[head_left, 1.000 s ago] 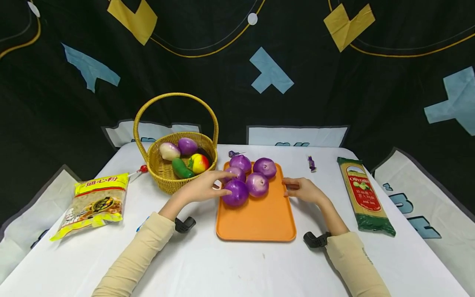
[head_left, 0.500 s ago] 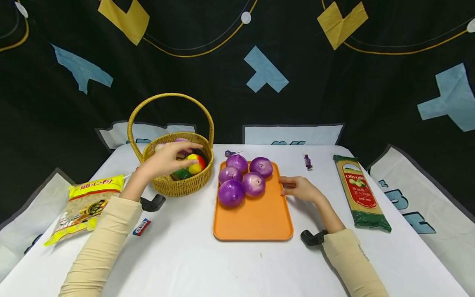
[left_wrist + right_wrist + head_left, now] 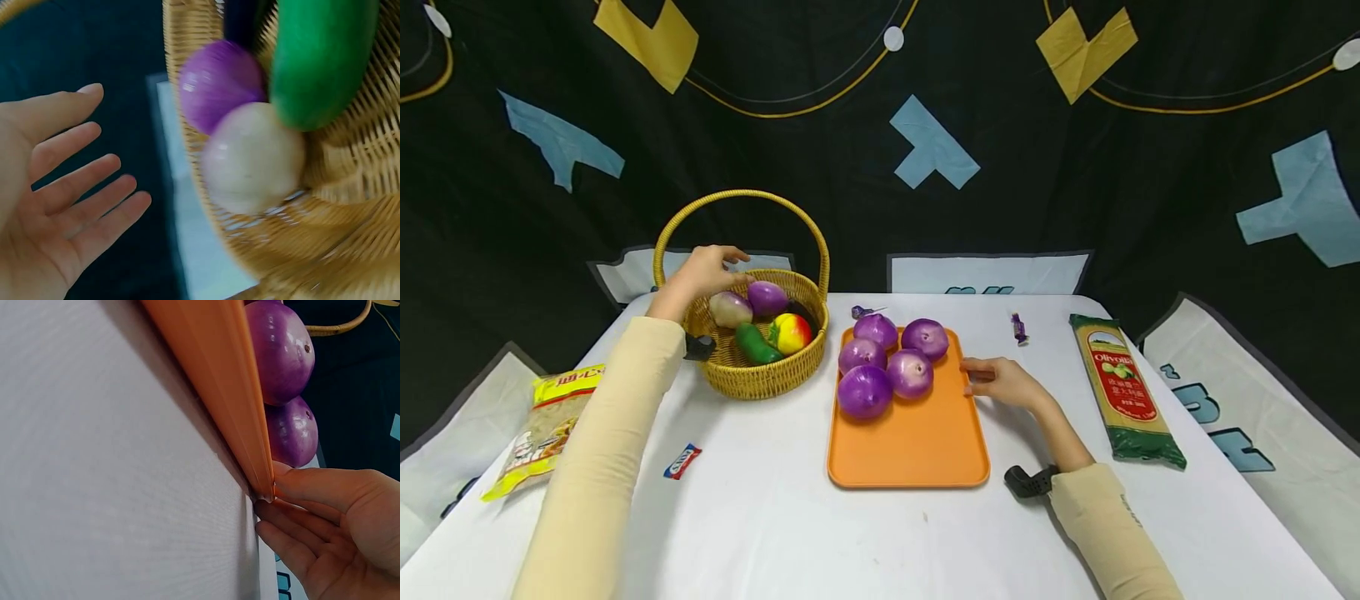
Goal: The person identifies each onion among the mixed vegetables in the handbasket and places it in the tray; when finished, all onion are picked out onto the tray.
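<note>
Over the back left rim of the wicker basket, my left hand is raised with fingers spread and holding nothing. In the left wrist view the left hand is beside the basket, apart from the purple onion and pale onion inside it. A green cucumber-like vegetable and a yellow-red fruit also lie in the basket. Several purple onions sit on the orange tray. My right hand pinches the tray's right edge, thumb on the rim and fingers beneath it.
A yellow food bag lies at the left, partly behind the left sleeve. Near it is a small red-blue wrapped candy. An Olivoilà pasta pack lies at the right. A purple candy and a lollipop lie behind the tray.
My left hand has left the onions on the tray, passed over the basket and risen to its back left rim. The right hand stays at the tray's edge. The view has shifted slightly.
</note>
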The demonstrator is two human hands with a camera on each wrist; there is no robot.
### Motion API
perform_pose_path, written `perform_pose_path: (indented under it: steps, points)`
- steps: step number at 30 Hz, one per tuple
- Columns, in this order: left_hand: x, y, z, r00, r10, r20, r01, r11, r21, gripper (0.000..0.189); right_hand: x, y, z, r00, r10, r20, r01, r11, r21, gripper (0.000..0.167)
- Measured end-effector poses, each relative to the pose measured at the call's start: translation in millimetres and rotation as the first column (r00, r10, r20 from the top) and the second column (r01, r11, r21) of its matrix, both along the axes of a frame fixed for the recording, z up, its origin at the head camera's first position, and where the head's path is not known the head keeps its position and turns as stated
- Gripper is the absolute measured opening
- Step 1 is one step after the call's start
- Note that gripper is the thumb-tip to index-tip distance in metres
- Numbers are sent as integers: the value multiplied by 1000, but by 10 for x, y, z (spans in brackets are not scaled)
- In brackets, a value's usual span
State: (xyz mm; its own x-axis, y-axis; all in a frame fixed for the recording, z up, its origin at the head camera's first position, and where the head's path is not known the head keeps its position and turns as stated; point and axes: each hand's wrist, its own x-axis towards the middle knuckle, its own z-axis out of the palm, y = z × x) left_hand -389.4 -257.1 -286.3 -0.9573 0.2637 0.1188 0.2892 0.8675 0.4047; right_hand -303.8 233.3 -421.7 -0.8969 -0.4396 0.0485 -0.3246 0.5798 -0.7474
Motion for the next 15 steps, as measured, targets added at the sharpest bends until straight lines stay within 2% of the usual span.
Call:
perform_pose_path:
  steps: [5,7,11,15]
  points:
    - [-182,-84,-195,990,88,110,-90,996,19,49,9,0,14,1000,-7,3,7,1000,6,49]
    - [-219,-110,-282,987,103,126,-107,994,26,50,15,-2,19,1000,-16,11,16,1000,8,49]
    - [-226,-136,-406,975,135,174,-145,988,45,50,19,-10,22,1000,-19,18,19,1000,7,49]
    - [-191,-119,-426,954,169,247,-189,980,60,52,17,-17,17,1000,-16,12,16,1000,6,49]
